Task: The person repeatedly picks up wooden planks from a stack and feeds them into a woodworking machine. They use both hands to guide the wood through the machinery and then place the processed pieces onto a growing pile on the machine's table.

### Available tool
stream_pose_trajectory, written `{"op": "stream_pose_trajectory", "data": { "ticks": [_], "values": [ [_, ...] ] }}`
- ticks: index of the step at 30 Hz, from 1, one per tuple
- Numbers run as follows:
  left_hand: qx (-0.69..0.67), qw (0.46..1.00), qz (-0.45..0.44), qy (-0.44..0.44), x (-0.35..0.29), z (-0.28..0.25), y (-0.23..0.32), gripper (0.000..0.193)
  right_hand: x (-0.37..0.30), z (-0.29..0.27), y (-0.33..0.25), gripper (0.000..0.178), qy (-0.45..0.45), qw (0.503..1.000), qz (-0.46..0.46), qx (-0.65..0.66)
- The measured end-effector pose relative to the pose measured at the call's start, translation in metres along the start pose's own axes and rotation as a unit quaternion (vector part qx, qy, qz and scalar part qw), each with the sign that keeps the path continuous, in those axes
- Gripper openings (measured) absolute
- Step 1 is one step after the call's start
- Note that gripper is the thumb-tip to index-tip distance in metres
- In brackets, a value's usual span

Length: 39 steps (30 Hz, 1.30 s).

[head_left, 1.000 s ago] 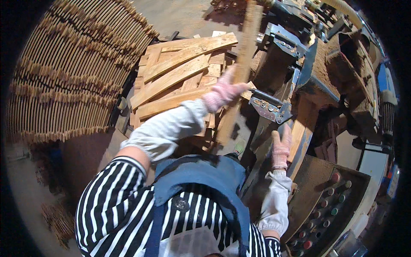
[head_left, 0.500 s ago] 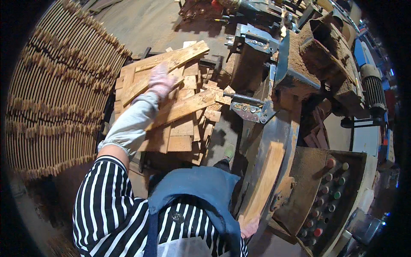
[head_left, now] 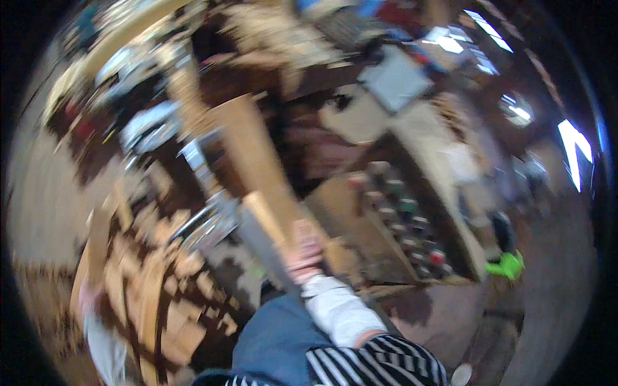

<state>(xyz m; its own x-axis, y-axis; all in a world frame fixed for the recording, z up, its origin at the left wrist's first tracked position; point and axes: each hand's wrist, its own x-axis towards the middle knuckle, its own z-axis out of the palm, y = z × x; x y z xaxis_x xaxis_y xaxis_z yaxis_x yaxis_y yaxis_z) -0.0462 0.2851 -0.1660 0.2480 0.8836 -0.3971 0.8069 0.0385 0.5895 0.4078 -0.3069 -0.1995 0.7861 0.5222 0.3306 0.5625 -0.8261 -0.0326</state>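
My right hand (head_left: 304, 252) is at the near end of a short wooden board (head_left: 264, 215) lying on the machine's metal rail (head_left: 252, 237). Its thumb and fingers are on either side of that end. At the lower left, my left hand (head_left: 92, 299) is smeared by motion. It is against the lower part of an upright-looking plank (head_left: 99, 248) on the wood pile, and its fingers cannot be made out. More cut pieces (head_left: 183, 331) lie in the pile around it.
A control panel (head_left: 402, 222) with several coloured buttons stands right of the rail. Beyond the board, a broad brown machine part (head_left: 248, 138) rises beside the rail. A metal bracket (head_left: 215, 225) sits between the rail and pile. A bright green shoe (head_left: 505, 264) shows at the right.
The view has swung right and blurred. My right hand has come fully into sight, with the board farther along the rail. My left hand is now at the view's lower left edge.
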Motion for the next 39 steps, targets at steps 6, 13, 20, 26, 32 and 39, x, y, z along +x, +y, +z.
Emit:
{"op": "stream_pose_trajectory", "data": {
  "ticks": [6,13,20,26,32,39],
  "values": [
    [0.343,0.938,0.023,-0.045,-0.071,0.020,-0.028,0.078,0.003,-0.028,0.035,0.088,-0.067,0.988,0.036,0.133],
    [0.388,0.905,0.165,-0.055,-0.135,0.049,-0.068,0.099,-0.213,-0.129,0.097,0.080,-0.174,0.976,0.101,0.078],
    [0.386,0.920,-0.036,-0.058,-0.159,0.073,-0.008,0.108,-0.202,-0.114,0.096,0.072,-0.111,0.992,0.046,0.043],
    [0.326,0.944,-0.009,-0.042,-0.132,0.038,-0.013,0.114,-0.035,-0.020,0.058,0.064,-0.123,0.989,-0.017,0.081],
    [0.094,0.948,0.257,0.166,-0.106,0.053,-0.003,0.061,0.054,0.086,-0.004,0.063,-0.077,0.995,-0.037,0.055],
    [-0.321,0.919,0.145,-0.178,-0.207,0.164,0.181,0.062,0.007,-0.102,-0.124,0.100,-0.329,0.765,-0.189,0.520]
  ]
}}
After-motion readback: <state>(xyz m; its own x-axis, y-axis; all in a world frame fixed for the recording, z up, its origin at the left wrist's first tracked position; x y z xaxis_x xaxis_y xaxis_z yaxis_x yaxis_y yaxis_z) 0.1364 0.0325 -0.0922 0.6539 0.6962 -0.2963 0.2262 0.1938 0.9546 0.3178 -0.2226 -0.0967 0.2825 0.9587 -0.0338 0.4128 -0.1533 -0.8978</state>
